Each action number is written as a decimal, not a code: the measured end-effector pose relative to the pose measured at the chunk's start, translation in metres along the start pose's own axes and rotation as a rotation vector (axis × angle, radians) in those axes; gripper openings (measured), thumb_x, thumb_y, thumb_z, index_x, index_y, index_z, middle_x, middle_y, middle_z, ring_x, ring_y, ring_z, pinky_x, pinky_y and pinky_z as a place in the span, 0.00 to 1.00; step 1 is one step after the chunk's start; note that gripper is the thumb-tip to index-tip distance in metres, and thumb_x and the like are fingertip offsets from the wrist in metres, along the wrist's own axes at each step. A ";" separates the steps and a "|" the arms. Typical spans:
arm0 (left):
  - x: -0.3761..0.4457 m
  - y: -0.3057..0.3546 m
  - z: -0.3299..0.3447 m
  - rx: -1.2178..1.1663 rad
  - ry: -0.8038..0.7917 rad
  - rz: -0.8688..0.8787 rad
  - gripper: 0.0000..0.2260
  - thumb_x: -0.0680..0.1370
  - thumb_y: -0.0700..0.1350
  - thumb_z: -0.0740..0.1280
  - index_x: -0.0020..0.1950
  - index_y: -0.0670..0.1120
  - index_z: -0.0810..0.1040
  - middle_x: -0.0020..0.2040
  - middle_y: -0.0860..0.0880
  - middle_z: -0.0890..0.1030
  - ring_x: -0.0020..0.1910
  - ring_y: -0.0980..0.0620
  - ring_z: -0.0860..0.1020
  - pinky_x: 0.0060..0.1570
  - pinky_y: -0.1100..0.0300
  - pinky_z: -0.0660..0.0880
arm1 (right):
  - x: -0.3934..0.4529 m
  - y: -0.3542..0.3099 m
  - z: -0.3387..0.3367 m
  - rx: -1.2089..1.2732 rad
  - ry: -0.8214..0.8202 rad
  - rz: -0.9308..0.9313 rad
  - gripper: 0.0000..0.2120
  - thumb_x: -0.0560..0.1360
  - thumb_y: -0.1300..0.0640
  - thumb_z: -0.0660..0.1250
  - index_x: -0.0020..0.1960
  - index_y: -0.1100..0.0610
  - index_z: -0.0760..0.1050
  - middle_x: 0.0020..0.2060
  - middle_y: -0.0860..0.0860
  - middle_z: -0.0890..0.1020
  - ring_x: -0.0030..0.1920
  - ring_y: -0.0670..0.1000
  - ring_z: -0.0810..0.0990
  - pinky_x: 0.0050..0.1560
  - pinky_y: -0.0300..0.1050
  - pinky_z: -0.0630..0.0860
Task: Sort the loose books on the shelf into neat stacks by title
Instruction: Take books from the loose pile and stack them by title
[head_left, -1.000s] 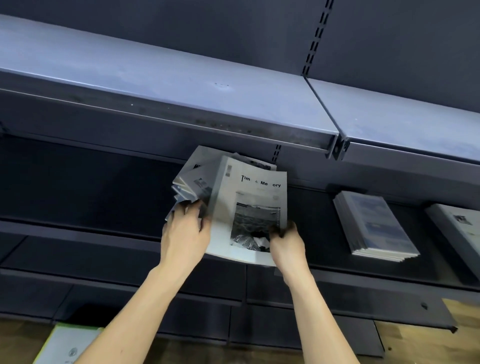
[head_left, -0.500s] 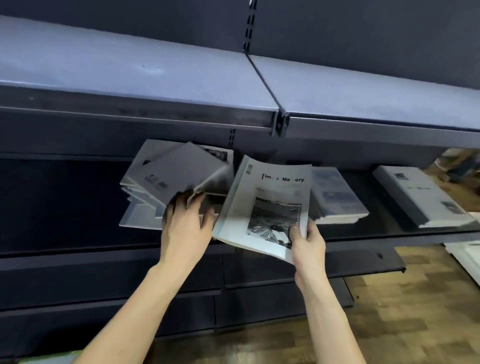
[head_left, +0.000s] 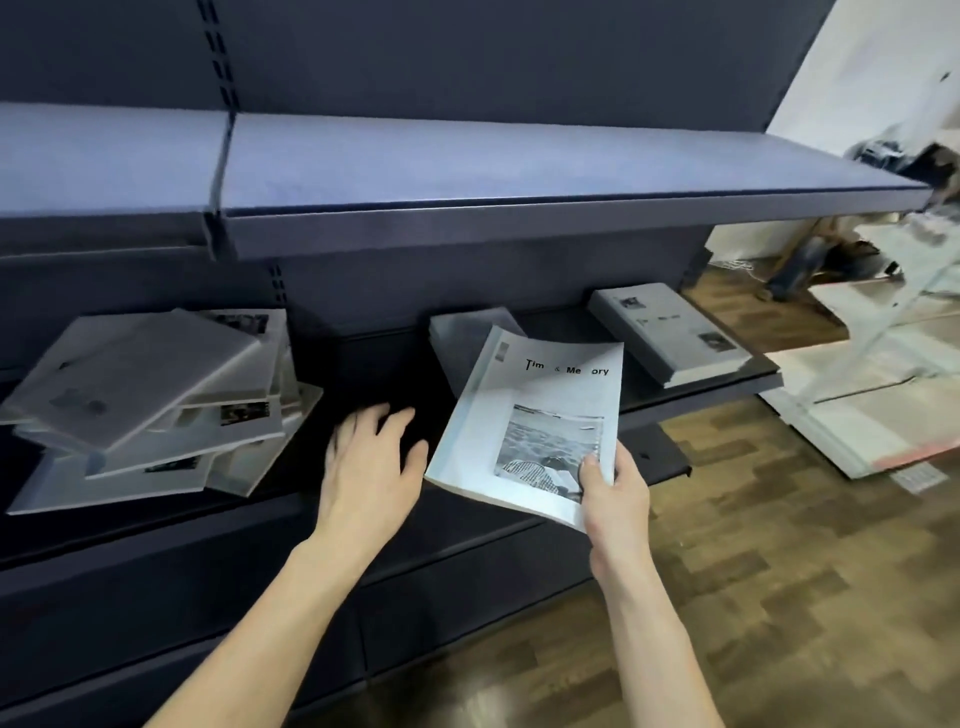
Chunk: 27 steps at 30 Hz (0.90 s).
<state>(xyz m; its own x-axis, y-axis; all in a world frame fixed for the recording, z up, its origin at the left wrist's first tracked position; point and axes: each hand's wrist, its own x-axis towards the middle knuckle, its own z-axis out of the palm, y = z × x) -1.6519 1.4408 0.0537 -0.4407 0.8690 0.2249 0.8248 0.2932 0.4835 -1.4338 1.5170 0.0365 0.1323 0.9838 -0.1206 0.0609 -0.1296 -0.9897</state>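
My right hand (head_left: 613, 493) pinches the lower right corner of a grey paperback (head_left: 524, 410) with a black-and-white photo on its cover, held tilted in front of the middle shelf (head_left: 701, 395). My left hand (head_left: 371, 457) hovers with fingers spread and holds nothing, just left of that book. A messy pile of loose books (head_left: 150, 400) lies on the shelf at the left. A neat stack (head_left: 470, 332) sits partly hidden behind the held book. Another neat stack (head_left: 670, 332) rests near the shelf's right end.
A bare upper shelf (head_left: 467, 166) juts out above the books. Dark lower panels (head_left: 467, 587) run below. Wooden floor (head_left: 753, 597) lies to the right, with white boards (head_left: 883, 415) and clutter beyond the shelf's end.
My left hand has let go of the messy pile and drifted right, fingers spread. My right hand has carried the paperback rightward, in front of the middle stack. The view has swung right.
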 end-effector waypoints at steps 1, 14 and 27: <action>-0.002 0.012 0.007 0.000 -0.009 0.018 0.20 0.80 0.50 0.63 0.71 0.48 0.71 0.71 0.46 0.70 0.72 0.45 0.64 0.71 0.46 0.62 | 0.005 0.001 -0.014 0.017 0.011 0.002 0.12 0.83 0.60 0.61 0.63 0.49 0.76 0.52 0.46 0.83 0.48 0.44 0.82 0.38 0.35 0.75; -0.018 0.137 0.075 0.039 -0.016 0.170 0.20 0.79 0.49 0.64 0.70 0.46 0.74 0.68 0.46 0.73 0.69 0.46 0.69 0.70 0.43 0.64 | 0.055 0.015 -0.146 0.078 0.053 -0.020 0.13 0.83 0.61 0.61 0.64 0.50 0.77 0.53 0.45 0.84 0.50 0.45 0.83 0.43 0.36 0.76; 0.038 0.209 0.145 0.056 -0.119 0.211 0.21 0.80 0.51 0.62 0.74 0.49 0.69 0.73 0.45 0.69 0.74 0.45 0.62 0.74 0.46 0.58 | 0.128 0.023 -0.203 0.032 0.066 0.015 0.12 0.83 0.60 0.61 0.61 0.48 0.77 0.51 0.44 0.84 0.49 0.43 0.84 0.41 0.34 0.76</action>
<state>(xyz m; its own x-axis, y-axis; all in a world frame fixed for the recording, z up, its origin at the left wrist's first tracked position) -1.4453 1.5926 0.0407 -0.2143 0.9533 0.2130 0.9139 0.1187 0.3882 -1.2144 1.6152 0.0142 0.1979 0.9714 -0.1310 0.0269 -0.1390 -0.9899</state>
